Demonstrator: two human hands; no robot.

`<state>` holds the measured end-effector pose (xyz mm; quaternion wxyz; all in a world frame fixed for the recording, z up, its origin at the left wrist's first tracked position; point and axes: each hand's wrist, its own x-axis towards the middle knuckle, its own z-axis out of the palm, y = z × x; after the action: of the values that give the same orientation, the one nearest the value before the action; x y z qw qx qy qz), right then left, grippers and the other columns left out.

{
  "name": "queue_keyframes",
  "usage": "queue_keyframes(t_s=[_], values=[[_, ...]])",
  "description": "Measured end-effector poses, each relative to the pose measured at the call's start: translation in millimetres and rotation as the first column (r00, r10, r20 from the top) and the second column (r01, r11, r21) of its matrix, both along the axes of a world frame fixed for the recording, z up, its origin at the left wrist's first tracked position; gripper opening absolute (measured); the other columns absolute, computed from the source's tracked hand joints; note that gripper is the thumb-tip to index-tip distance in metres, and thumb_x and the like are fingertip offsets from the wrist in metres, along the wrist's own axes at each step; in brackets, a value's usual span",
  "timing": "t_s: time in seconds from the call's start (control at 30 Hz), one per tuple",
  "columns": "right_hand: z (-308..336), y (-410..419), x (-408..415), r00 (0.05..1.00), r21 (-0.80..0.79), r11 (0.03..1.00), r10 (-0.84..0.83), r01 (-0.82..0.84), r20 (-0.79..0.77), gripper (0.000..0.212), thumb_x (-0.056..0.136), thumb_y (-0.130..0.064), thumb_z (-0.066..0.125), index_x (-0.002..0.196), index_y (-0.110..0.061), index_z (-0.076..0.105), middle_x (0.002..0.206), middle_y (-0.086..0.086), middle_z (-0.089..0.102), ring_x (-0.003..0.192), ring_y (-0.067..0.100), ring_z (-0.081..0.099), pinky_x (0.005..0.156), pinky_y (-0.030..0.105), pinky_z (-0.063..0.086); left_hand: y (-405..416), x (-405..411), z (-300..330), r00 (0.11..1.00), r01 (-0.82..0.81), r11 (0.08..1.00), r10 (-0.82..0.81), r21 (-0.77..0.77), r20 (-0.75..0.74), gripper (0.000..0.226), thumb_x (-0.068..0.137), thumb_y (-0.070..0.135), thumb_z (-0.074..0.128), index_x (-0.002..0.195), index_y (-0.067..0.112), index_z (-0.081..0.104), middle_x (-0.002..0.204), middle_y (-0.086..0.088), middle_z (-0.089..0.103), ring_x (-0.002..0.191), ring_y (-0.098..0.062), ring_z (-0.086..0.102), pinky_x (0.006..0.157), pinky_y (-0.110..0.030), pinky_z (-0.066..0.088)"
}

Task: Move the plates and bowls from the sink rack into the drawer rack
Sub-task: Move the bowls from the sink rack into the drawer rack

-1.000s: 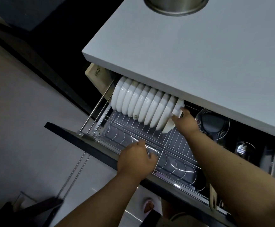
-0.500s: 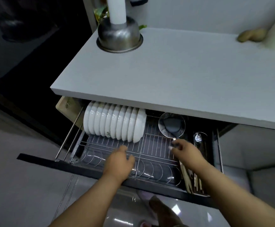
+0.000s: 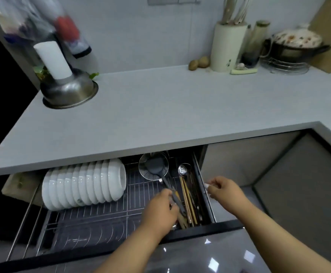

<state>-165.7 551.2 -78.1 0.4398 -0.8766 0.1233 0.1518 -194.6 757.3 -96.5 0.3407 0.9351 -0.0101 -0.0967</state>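
The counter [image 3: 160,107] overhangs the back of the open drawer [image 3: 206,230], so the far ends of the rack [image 3: 93,215] sit under its edge. The drawer's dark front rail runs across just below my wrists. The wire floor between the bowls [image 3: 83,186] and the utensil slot is bare, and the front row of curved plate dividers stands unfilled.

My left hand [image 3: 160,210] is low over the right part of the rack, at the edge of the utensil slot, fingers curled down. It lies against the dark handle of the spatula [image 3: 156,166], but I cannot tell whether it grips the handle or only rests there. My right hand [image 3: 224,192] hangs over the drawer's right side rail, fingers loosely curled; a small white thing shows at the fingertips, and I cannot tell if I pinch it.

The white bowls stand on edge in a tight row at the back left of the rack, well to the left of my left hand and apart from both hands. A skimmer [image 3: 147,168] lies under the spatula head; a spoon [image 3: 182,170] and chopsticks [image 3: 187,201] lie in the slot.
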Motion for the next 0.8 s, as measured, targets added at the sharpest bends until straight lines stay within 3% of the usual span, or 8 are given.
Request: queue_keyframes(t_s=[0.17, 0.47, 0.63, 0.8], values=[[8.0, -67.8, -11.8, 0.996, 0.064, 0.994, -0.084, 0.084, 0.001, 0.016, 0.088, -0.034, 0.063, 0.094, -0.019, 0.065, 0.085, 0.002, 0.068, 0.087, 0.022, 0.066, 0.086, 0.040, 0.054, -63.9, 15.6, 12.4, 0.995, 0.096, 0.995, -0.096, 0.034, 0.010, 0.033, 0.087, 0.027, 0.050, 0.120, 0.024, 0.052, 0.096, 0.005, 0.060, 0.088, -0.015, 0.059, 0.080, -0.033, 0.051], [34.7, -257.4, -41.8, 0.947, 0.056, 0.948, -0.317, 0.314, 0.053, 0.015, 0.087, -0.035, 0.062, 0.080, -0.022, 0.064, 0.071, -0.003, 0.067, 0.068, 0.015, 0.062, 0.072, 0.030, 0.052, -249.9, 35.4, 27.4, 0.928, 0.366, 0.922, -0.372, 0.126, 0.028, 0.042, 0.089, 0.029, 0.050, 0.131, 0.023, 0.047, 0.108, 0.002, 0.061, 0.102, -0.017, 0.058, 0.087, -0.027, 0.045], [42.8, -363.8, -58.2, 0.902, 0.083, 0.904, -0.426, 0.420, 0.070, 0.014, 0.088, -0.034, 0.062, 0.081, -0.022, 0.065, 0.073, -0.002, 0.070, 0.070, 0.017, 0.066, 0.063, 0.034, 0.055, -360.9, 41.9, 31.5, 0.882, 0.460, 0.879, -0.469, 0.128, 0.050, 0.040, 0.088, 0.028, 0.051, 0.128, 0.022, 0.049, 0.101, 0.006, 0.060, 0.100, -0.015, 0.057, 0.083, -0.024, 0.042], [47.7, -453.2, -74.9, 0.826, 0.105, 0.832, -0.554, 0.545, 0.107, 0.013, 0.088, -0.034, 0.062, 0.082, -0.022, 0.065, 0.074, -0.004, 0.069, 0.070, 0.013, 0.065, 0.078, 0.037, 0.055, -461.9, 38.2, 36.1, 0.808, 0.578, 0.805, -0.587, 0.136, 0.042, 0.038, 0.089, 0.028, 0.050, 0.126, 0.024, 0.049, 0.105, 0.006, 0.059, 0.099, -0.014, 0.057, 0.085, -0.026, 0.045]])
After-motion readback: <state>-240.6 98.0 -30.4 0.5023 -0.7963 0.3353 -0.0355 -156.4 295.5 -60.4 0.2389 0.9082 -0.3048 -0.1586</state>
